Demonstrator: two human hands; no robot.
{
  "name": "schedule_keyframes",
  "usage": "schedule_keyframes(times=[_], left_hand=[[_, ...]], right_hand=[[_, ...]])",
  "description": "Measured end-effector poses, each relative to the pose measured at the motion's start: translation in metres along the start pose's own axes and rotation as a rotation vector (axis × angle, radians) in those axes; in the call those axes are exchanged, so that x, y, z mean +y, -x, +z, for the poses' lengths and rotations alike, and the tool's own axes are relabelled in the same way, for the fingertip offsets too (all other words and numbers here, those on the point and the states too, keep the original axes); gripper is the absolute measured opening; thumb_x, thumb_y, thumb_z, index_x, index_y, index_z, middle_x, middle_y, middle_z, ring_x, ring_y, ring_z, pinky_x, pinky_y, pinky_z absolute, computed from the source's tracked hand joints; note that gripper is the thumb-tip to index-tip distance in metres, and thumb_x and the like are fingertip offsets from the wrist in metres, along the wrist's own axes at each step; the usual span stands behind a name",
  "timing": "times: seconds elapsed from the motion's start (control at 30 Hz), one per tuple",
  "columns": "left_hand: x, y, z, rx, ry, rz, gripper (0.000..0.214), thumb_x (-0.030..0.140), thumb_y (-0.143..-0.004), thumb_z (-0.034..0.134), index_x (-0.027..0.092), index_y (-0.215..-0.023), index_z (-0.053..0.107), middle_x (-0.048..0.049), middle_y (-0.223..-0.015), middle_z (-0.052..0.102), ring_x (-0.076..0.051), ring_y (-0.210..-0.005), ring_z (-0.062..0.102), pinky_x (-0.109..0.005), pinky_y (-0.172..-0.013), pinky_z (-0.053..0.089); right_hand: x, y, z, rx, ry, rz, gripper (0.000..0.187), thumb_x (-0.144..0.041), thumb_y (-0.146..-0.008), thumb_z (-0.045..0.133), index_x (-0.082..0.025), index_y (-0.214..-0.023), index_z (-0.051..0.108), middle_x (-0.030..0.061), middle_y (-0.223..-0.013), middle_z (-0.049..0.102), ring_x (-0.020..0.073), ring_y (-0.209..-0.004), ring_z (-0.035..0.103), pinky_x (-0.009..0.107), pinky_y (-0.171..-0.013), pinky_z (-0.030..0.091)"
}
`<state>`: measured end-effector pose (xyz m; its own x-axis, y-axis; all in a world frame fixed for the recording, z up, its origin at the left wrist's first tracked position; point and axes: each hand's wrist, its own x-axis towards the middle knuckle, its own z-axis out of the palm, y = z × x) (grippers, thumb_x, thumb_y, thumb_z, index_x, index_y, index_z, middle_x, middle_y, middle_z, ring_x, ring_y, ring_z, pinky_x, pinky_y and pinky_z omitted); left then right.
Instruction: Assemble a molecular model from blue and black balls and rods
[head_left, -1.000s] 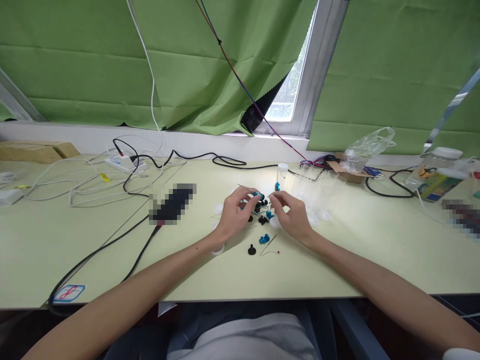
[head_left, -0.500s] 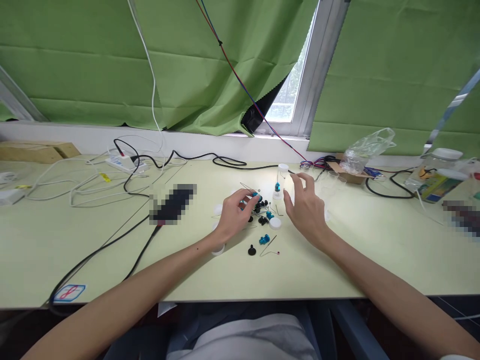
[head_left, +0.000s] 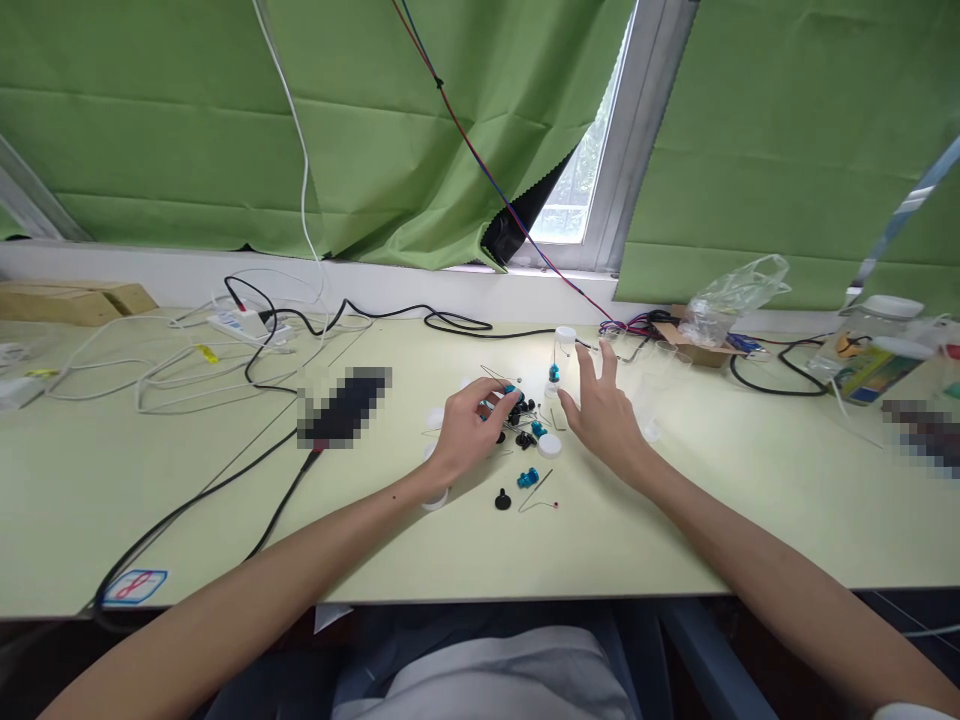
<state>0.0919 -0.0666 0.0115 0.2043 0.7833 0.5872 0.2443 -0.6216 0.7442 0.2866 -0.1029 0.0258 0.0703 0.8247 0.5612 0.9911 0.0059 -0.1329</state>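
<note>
My left hand (head_left: 466, 430) rests on the pale green table (head_left: 150, 500), its fingers pinched on a small blue part with thin wire leads (head_left: 510, 390). Right beside it lies a heap of small black and blue parts (head_left: 525, 420). My right hand (head_left: 600, 410) hovers open with fingers spread, just right of a clear vial (head_left: 559, 362) that stands upright with a blue part inside. A white cap (head_left: 550, 445) lies below the thumb. Nearer to me lie a blue part (head_left: 529, 478), a black knob (head_left: 502, 498) and a bent wire with a red tip (head_left: 541, 497).
Several clear vials (head_left: 652, 390) stand behind my right hand. Black and white cables (head_left: 247, 350) and a power strip spread over the left of the table. A plastic bag (head_left: 735, 295), a jar (head_left: 874, 345) and a box sit at the far right.
My right hand left the heap of parts, opened and moved up and right toward the vials, then drew back slightly left. My left hand has kept its pinch in place.
</note>
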Motion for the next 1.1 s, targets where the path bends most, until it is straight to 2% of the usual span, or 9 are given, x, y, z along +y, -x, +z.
schedule_keyframes(times=[0.17, 0.33, 0.53, 0.8, 1.1], left_hand=[[0.000, 0.000, 0.001, 0.008, 0.004, 0.010, 0.025, 0.042, -0.088, 0.062, 0.019, -0.095, 0.071, -0.0049, -0.090, 0.072, -0.015, -0.070, 0.063, -0.028, -0.064, 0.055], [-0.001, 0.000, 0.001, 0.013, 0.003, 0.017, 0.024, 0.041, -0.088, 0.062, 0.019, -0.094, 0.071, -0.0053, -0.090, 0.072, -0.016, -0.073, 0.065, -0.028, -0.063, 0.055], [-0.001, -0.001, 0.001, 0.011, 0.001, 0.021, 0.023, 0.040, -0.088, 0.063, 0.019, -0.094, 0.070, -0.0048, -0.090, 0.072, -0.016, -0.074, 0.065, -0.028, -0.063, 0.055], [0.000, 0.000, 0.001, 0.008, -0.007, 0.022, 0.024, 0.041, -0.088, 0.062, 0.019, -0.094, 0.070, -0.0047, -0.089, 0.072, -0.016, -0.074, 0.065, -0.029, -0.065, 0.056], [-0.001, 0.000, 0.001, 0.006, -0.002, 0.020, 0.023, 0.041, -0.088, 0.062, 0.020, -0.094, 0.071, -0.0046, -0.089, 0.072, -0.016, -0.075, 0.065, -0.029, -0.064, 0.056]], right_hand=[[0.001, -0.001, 0.000, 0.008, -0.065, -0.018, 0.056, -0.032, -0.095, 0.044, -0.014, -0.146, 0.029, 0.0276, -0.150, 0.028, 0.0194, -0.061, 0.060, 0.036, -0.050, 0.045], [0.003, -0.002, 0.003, 0.074, -0.133, -0.051, 0.052, -0.029, -0.093, 0.044, -0.015, -0.141, 0.032, 0.0252, -0.139, 0.036, 0.0157, -0.057, 0.055, 0.034, -0.047, 0.044], [0.005, -0.003, 0.004, 0.120, -0.164, -0.070, 0.045, -0.025, -0.093, 0.043, -0.015, -0.136, 0.037, 0.0227, -0.128, 0.041, 0.0092, -0.049, 0.043, 0.029, -0.044, 0.037], [0.009, -0.007, 0.005, 0.089, -0.093, -0.044, 0.031, -0.017, -0.094, 0.036, -0.017, -0.124, 0.045, 0.0162, -0.117, 0.043, 0.0086, -0.052, 0.036, 0.025, -0.046, 0.028], [0.010, -0.006, 0.004, 0.100, -0.077, -0.053, 0.030, -0.012, -0.094, 0.036, -0.019, -0.120, 0.049, 0.0119, -0.107, 0.046, 0.0071, -0.050, 0.026, 0.024, -0.048, 0.024]])
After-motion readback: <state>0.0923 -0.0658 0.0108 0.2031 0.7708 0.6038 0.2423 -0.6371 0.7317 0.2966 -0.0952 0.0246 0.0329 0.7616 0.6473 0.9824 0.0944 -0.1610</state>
